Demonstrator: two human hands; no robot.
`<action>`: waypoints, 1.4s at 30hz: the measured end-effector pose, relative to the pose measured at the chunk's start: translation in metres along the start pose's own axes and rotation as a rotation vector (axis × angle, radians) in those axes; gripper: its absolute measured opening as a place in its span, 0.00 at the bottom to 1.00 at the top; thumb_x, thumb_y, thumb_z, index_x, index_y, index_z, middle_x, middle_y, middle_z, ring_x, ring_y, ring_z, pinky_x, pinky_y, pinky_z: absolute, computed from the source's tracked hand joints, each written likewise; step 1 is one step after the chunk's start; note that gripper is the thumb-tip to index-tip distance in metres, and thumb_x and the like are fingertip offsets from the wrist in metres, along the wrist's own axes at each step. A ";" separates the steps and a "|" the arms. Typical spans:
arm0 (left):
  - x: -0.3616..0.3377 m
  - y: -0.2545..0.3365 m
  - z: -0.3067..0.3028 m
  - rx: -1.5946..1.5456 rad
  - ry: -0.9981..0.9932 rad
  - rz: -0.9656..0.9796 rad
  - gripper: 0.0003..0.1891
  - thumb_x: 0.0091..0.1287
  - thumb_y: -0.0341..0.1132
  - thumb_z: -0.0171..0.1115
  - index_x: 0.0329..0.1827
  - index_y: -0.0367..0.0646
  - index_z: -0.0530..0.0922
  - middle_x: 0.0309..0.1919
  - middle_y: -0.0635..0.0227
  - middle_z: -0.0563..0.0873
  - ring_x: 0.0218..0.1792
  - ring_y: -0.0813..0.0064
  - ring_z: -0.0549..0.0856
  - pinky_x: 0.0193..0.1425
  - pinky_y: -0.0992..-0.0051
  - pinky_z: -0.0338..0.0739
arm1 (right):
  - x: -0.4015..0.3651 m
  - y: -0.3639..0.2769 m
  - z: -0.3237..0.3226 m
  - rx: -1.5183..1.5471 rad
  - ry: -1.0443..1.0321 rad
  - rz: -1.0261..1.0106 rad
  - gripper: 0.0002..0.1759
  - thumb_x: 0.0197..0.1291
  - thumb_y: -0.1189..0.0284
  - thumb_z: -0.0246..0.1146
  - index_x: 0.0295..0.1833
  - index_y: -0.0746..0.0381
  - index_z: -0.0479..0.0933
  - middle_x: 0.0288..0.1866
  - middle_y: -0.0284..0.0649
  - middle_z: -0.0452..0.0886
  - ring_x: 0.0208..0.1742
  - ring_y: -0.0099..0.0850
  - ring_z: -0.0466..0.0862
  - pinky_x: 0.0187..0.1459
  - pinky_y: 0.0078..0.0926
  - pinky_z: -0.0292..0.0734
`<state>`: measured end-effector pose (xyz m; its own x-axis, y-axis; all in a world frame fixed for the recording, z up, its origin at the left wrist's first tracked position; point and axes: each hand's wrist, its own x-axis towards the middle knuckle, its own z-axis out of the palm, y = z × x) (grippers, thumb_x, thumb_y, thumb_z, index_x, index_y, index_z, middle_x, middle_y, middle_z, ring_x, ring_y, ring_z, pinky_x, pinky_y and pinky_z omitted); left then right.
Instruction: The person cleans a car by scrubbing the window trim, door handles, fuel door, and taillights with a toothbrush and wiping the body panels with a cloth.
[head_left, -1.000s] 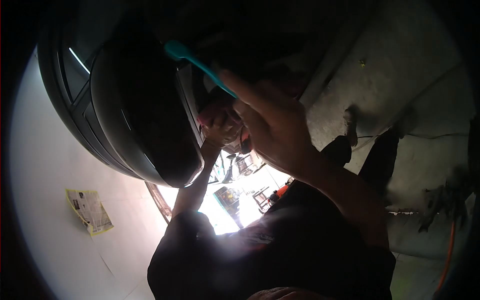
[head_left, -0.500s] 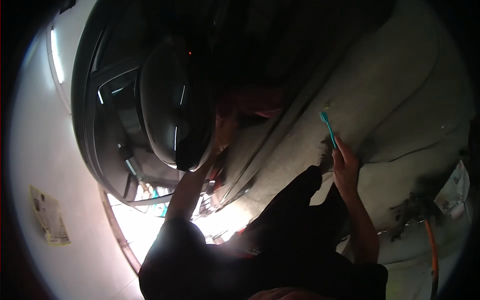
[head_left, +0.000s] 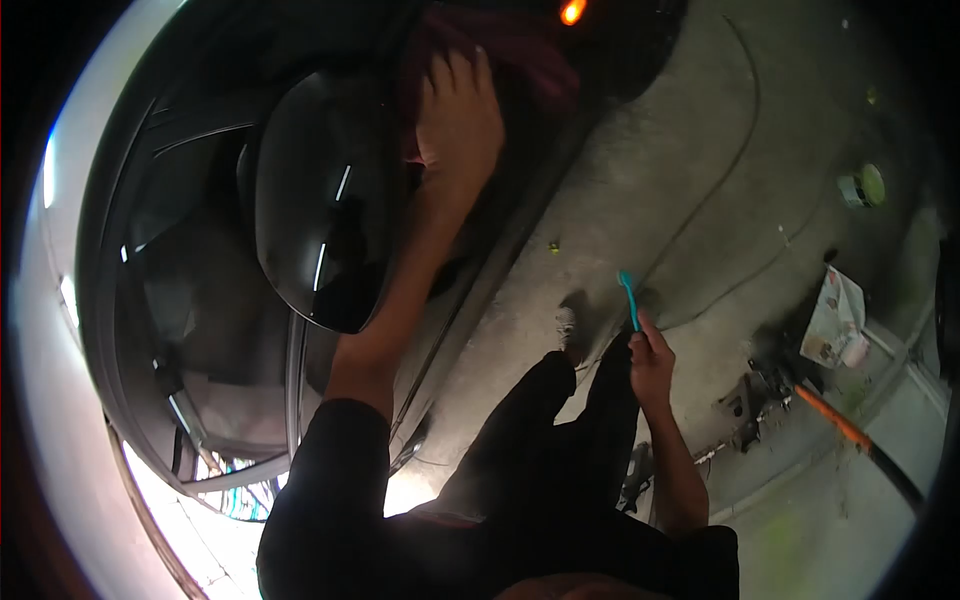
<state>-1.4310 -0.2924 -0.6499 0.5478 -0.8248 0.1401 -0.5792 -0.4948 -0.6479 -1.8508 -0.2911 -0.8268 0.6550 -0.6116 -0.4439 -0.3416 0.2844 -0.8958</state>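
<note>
A dark red cloth [head_left: 535,60] lies against the side of a black car [head_left: 200,290], near an orange light [head_left: 572,11]. My left hand [head_left: 460,110] is pressed on the cloth, fingers spread and pointing up the view, just beyond the side mirror [head_left: 320,200]. Over the floor to the right, my right hand [head_left: 650,360] grips a teal toothbrush [head_left: 628,293] by its handle, the brush head pointing up and away from the car.
On the grey floor [head_left: 690,130] runs a thin cable [head_left: 745,140]. A round container [head_left: 862,187], a sheet of paper [head_left: 835,315], an orange-and-black bar [head_left: 835,415] and dark metal parts [head_left: 745,405] are at the right.
My left hand has come out from behind the mirror and is further up along the car, on the cloth. The view has shifted, and the orange light now shows brightly. The toothbrush stays in my right hand.
</note>
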 end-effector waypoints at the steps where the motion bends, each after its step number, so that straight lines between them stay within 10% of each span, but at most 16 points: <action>1: 0.001 0.002 -0.002 0.001 0.026 -0.039 0.31 0.73 0.35 0.59 0.80 0.40 0.68 0.71 0.51 0.76 0.75 0.50 0.71 0.74 0.64 0.72 | -0.006 -0.002 0.003 0.025 0.011 -0.007 0.23 0.75 0.78 0.59 0.74 0.59 0.78 0.40 0.32 0.81 0.38 0.19 0.76 0.42 0.20 0.75; 12: -0.141 -0.028 0.010 0.073 -0.067 0.522 0.25 0.72 0.36 0.59 0.72 0.40 0.76 0.77 0.58 0.70 0.80 0.58 0.65 0.82 0.56 0.61 | -0.088 -0.051 0.020 0.116 0.148 0.058 0.22 0.76 0.78 0.59 0.73 0.61 0.79 0.40 0.31 0.81 0.39 0.19 0.77 0.43 0.20 0.76; 22: -0.164 -0.055 0.034 0.933 0.178 0.489 0.26 0.72 0.33 0.52 0.73 0.41 0.76 0.76 0.55 0.73 0.79 0.54 0.67 0.84 0.53 0.59 | -0.016 -0.133 0.044 0.086 0.050 -0.176 0.24 0.78 0.76 0.58 0.77 0.62 0.74 0.37 0.26 0.75 0.34 0.16 0.72 0.36 0.16 0.70; 27: -0.120 -0.004 0.009 -0.334 -0.091 0.122 0.30 0.70 0.33 0.56 0.77 0.44 0.73 0.76 0.60 0.72 0.79 0.58 0.67 0.79 0.54 0.64 | 0.104 -0.207 0.049 0.067 -0.091 -0.298 0.27 0.77 0.76 0.56 0.79 0.59 0.72 0.36 0.26 0.73 0.32 0.15 0.71 0.34 0.16 0.69; 36: -0.077 0.023 -0.021 -0.280 -0.186 -0.063 0.27 0.68 0.38 0.60 0.72 0.55 0.78 0.72 0.70 0.74 0.73 0.65 0.72 0.68 0.60 0.76 | 0.291 -0.375 0.107 -0.115 -0.045 -0.649 0.23 0.72 0.76 0.60 0.71 0.67 0.77 0.46 0.57 0.84 0.45 0.55 0.85 0.49 0.44 0.79; 42: -0.094 0.023 -0.001 -0.410 -0.180 -0.085 0.29 0.63 0.32 0.64 0.70 0.60 0.82 0.71 0.71 0.75 0.70 0.61 0.71 0.67 0.57 0.75 | 0.332 -0.361 0.142 -0.163 0.058 -0.871 0.24 0.70 0.78 0.63 0.71 0.64 0.78 0.36 0.50 0.81 0.36 0.43 0.83 0.42 0.38 0.79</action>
<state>-1.4967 -0.2269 -0.6770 0.6791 -0.7336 0.0238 -0.6988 -0.6561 -0.2851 -1.4139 -0.4918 -0.6546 0.6936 -0.5996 0.3993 0.1671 -0.4052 -0.8988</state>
